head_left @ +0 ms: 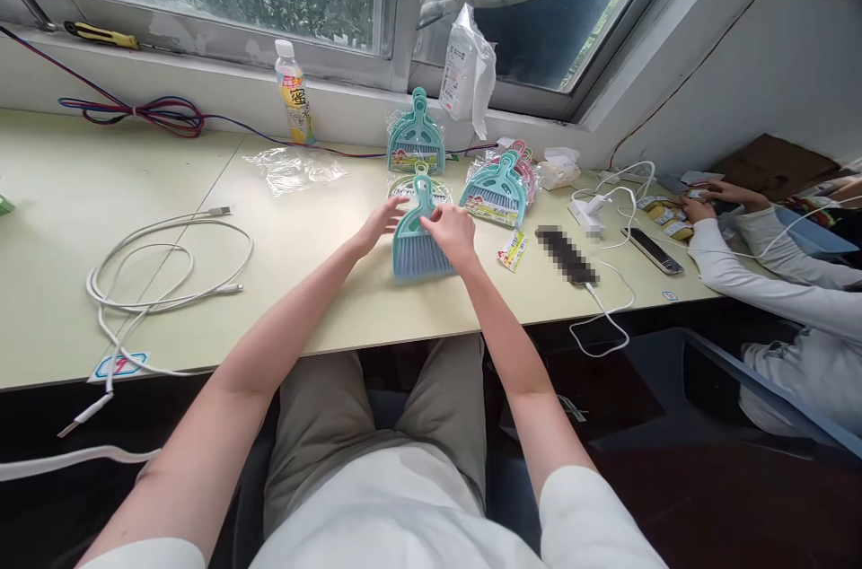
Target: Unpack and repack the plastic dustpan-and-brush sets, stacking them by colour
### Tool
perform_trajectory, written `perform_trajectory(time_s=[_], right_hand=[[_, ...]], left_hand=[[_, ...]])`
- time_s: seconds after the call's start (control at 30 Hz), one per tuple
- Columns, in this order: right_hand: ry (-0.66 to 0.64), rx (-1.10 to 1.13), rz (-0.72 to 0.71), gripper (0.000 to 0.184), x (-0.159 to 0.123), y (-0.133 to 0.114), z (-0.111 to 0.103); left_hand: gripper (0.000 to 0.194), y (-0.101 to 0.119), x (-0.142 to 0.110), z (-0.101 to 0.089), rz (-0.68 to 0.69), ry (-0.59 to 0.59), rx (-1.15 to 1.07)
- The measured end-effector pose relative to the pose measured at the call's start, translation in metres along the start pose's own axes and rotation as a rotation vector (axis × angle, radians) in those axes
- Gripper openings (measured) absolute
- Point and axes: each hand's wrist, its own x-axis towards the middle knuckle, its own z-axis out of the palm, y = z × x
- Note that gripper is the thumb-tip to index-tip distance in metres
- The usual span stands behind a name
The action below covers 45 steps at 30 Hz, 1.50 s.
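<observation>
A teal hand brush point(418, 252) with blue bristles stands at the table's front middle, its handle pointing up. My right hand point(452, 234) pinches it from the right side, thumb against the teal body. To its left, my left hand point(382, 226) is open, fingers apart and reaching toward the brush; whether they touch it I cannot tell. Partly hidden behind the brush is another wrapped set point(439, 190) with a pale green handle. A small yellow-green label card point(513, 251) lies right of my right hand.
Wrapped teal brush sets point(417, 138) point(496, 192) sit farther back. A bottle point(294, 93), clear plastic wrap point(296, 171) and a coiled white cable point(168, 268) are leftward. Phones point(566, 255) point(652, 251) and a charger point(589, 212) lie right, near another person's hands point(714, 196).
</observation>
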Motion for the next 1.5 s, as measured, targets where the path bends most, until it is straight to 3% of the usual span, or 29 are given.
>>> perform_trajectory(time_s=[0.1,0.2,0.33,0.37,0.43,0.53,0.63,0.77,0.83,0.9,0.97,1.07,1.17,1.23,1.37,1.43,1.5], right_hand=[[0.051,-0.002,0.051,0.022,0.006,-0.006,0.002],[0.114,0.050,0.028,0.028,0.001,0.011,0.000],[0.266,0.025,0.027,0.037,-0.023,0.085,-0.010],[0.249,-0.023,0.044,0.039,-0.031,0.108,-0.013],[0.074,-0.096,0.081,0.049,-0.047,0.148,-0.018],[-0.186,-0.121,0.080,0.060,-0.074,0.178,-0.024],[-0.276,-0.166,-0.036,0.064,-0.108,0.162,-0.028],[-0.350,-0.195,-0.293,0.070,-0.155,0.111,-0.027],[-0.348,-0.200,-0.428,0.062,-0.172,0.090,-0.023],[-0.338,-0.195,-0.499,0.051,-0.183,0.075,-0.022],[-0.329,-0.174,-0.515,0.055,-0.187,0.064,-0.025],[-0.381,-0.070,-0.556,0.050,-0.184,0.049,-0.042],[-0.486,0.150,-0.608,0.042,-0.162,0.037,-0.069],[-0.446,0.282,-0.559,0.033,-0.132,0.032,-0.084],[0.055,0.147,-0.229,0.026,-0.050,0.022,-0.097],[0.248,0.092,-0.139,0.031,-0.015,0.012,-0.088],[0.323,0.120,-0.160,0.038,0.005,-0.002,-0.067]], left_hand=[[0.054,0.001,-0.004,0.002,-0.156,-0.218,-0.174],[0.059,-0.002,-0.006,-0.001,-0.139,-0.172,-0.203],[0.066,-0.006,-0.004,-0.013,-0.165,-0.043,-0.242],[0.066,-0.008,-0.003,-0.017,-0.158,-0.008,-0.259],[0.065,-0.012,0.000,-0.022,-0.140,0.056,-0.301],[0.063,-0.018,0.003,-0.025,-0.124,0.124,-0.339],[0.063,-0.023,0.005,-0.025,-0.124,0.182,-0.353],[0.060,-0.026,0.007,-0.025,-0.136,0.253,-0.367],[0.058,-0.027,0.008,-0.027,-0.138,0.284,-0.378],[0.055,-0.028,0.009,-0.030,-0.134,0.320,-0.394],[0.051,-0.029,0.010,-0.033,-0.137,0.360,-0.400],[0.050,-0.030,0.012,-0.036,-0.166,0.415,-0.388],[0.051,-0.032,0.013,-0.038,-0.179,0.423,-0.391],[0.052,-0.032,0.013,-0.038,-0.165,0.405,-0.394],[0.053,-0.032,0.012,-0.037,-0.150,0.407,-0.386],[0.052,-0.030,0.011,-0.037,-0.175,0.423,-0.392],[0.050,-0.028,0.010,-0.037,-0.209,0.437,-0.407]])
